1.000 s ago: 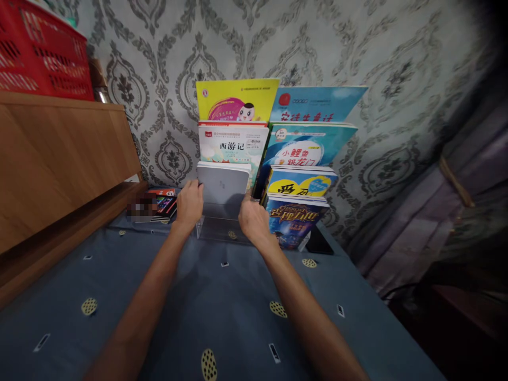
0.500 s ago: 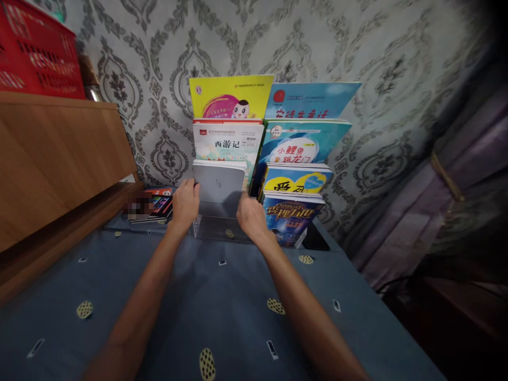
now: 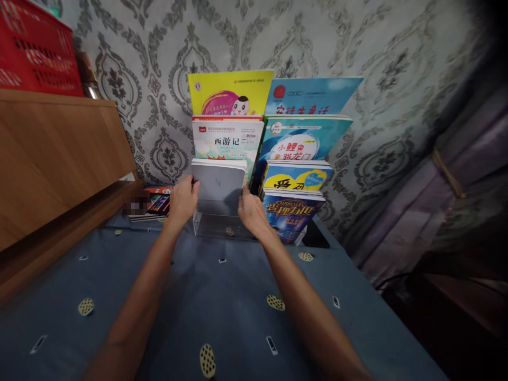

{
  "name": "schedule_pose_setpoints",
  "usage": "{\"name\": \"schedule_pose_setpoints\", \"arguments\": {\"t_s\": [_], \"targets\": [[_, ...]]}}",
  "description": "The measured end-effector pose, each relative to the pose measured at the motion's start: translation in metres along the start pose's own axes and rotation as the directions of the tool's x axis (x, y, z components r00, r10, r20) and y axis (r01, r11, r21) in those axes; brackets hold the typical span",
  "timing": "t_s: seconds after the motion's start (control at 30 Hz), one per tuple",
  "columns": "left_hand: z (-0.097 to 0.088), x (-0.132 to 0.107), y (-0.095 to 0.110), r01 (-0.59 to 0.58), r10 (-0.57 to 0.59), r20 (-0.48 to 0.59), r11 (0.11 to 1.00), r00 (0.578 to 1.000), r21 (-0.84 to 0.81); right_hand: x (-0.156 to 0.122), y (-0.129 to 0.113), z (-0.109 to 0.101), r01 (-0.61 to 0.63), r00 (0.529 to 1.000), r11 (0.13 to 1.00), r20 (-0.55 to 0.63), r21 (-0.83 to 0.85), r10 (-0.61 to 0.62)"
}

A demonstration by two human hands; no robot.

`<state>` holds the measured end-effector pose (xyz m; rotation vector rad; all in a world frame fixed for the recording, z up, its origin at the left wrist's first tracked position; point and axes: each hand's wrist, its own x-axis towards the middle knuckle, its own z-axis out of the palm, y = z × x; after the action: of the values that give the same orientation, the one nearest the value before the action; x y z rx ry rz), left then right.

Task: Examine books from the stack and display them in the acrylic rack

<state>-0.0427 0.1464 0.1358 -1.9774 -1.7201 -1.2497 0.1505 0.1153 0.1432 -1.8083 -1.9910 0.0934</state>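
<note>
A grey-covered book (image 3: 218, 182) stands in the left column of a clear stepped book rack (image 3: 216, 225), behind its transparent front step. My left hand (image 3: 183, 202) is closed on the book's left edge, thumb near the front. At the right edge my right hand (image 3: 253, 212) is closed too, its fingertips partly hidden. Behind the grey book rise a white book with a landscape cover (image 3: 228, 140) and a taller yellow book (image 3: 230, 90). Beside my right hand, a dark blue book (image 3: 293, 214) fills the front of the right column.
Further books in the right column are a blue-and-yellow one (image 3: 297, 177), a teal one (image 3: 309, 132) and a tall blue one (image 3: 317, 95). A small pile of books (image 3: 153, 203) lies left of the rack. A wooden cabinet (image 3: 59, 159) borders the left; a black flat object (image 3: 316, 235) lies right.
The view has tilted slightly, so the rack and books sit a little higher. Both hands keep their places at the grey book's sides.
</note>
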Motion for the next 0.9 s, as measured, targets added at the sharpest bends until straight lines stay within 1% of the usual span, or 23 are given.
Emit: {"name": "schedule_pose_setpoints", "arguments": {"t_s": [0.2,0.37,0.47,0.6,0.67,0.73,0.77,0.8,0.87,0.9], "targets": [[0.001,0.000,0.002,0.002,-0.002,0.004,1.000,1.000,0.023,0.000,0.002,0.002,0.016,1.000,1.000,-0.014,-0.010,-0.016],[0.000,-0.001,-0.001,0.006,-0.006,0.000,0.999,1.000,0.034,0.001,0.005,0.000,0.051,0.999,0.998,-0.009,0.025,-0.051],[-0.001,0.000,-0.004,0.012,-0.013,0.032,0.999,0.999,0.030,0.000,0.006,-0.003,0.068,0.998,0.997,0.007,0.047,-0.069],[-0.006,0.002,-0.008,-0.034,0.036,0.078,0.999,0.996,-0.025,-0.001,0.005,-0.005,0.078,0.997,0.996,0.006,0.044,-0.079],[-0.010,0.004,-0.012,-0.064,0.069,0.130,0.997,0.989,-0.047,-0.002,0.005,-0.007,0.073,0.997,0.997,-0.005,0.023,-0.072],[-0.015,0.005,-0.022,-0.083,0.090,0.209,0.996,0.974,-0.041,-0.005,0.006,-0.011,0.083,0.996,0.996,-0.006,-0.011,-0.083],[-0.018,0.005,-0.029,-0.077,0.077,0.258,0.997,0.963,-0.010,-0.008,0.005,-0.014,0.098,0.995,0.995,0.000,-0.035,-0.099],[-0.021,0.006,-0.038,-0.055,0.038,0.309,0.997,0.950,0.046,-0.011,0.005,-0.019,0.115,0.993,0.991,0.008,-0.065,-0.115],[-0.026,0.005,-0.059,0.029,-0.113,0.384,0.976,0.916,0.217,-0.019,0.004,-0.033,0.156,0.988,0.980,0.022,-0.123,-0.155],[-0.028,0.004,-0.071,0.082,-0.206,0.396,0.948,0.895,0.309,-0.024,0.003,-0.041,0.180,0.984,0.974,0.023,-0.139,-0.179]]}}
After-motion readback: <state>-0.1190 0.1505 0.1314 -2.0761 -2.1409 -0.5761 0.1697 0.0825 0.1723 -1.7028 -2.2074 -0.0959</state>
